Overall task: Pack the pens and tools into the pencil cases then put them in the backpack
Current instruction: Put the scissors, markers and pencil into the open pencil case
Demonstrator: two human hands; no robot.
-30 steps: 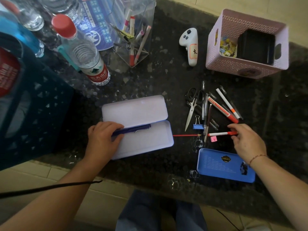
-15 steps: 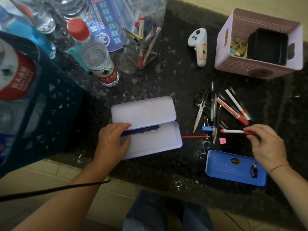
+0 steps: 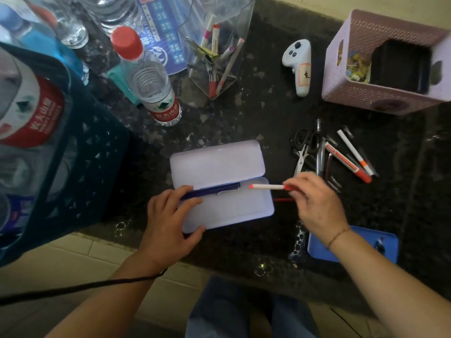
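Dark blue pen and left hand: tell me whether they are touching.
Touching. The head view shows the left hand resting its fingertips on the near end of the dark blue pen, which lies inside the open white pencil case.

Open pencil case [image 3: 219,167]: smooth, pale interior with a soft sheen. Beneath it, countertop [image 3: 244,118]: dark, speckled, polished stone. Behind the case, bottle [image 3: 146,79]: clear ribbed plastic; to its right, basket [image 3: 366,93]: matt perforated plastic.
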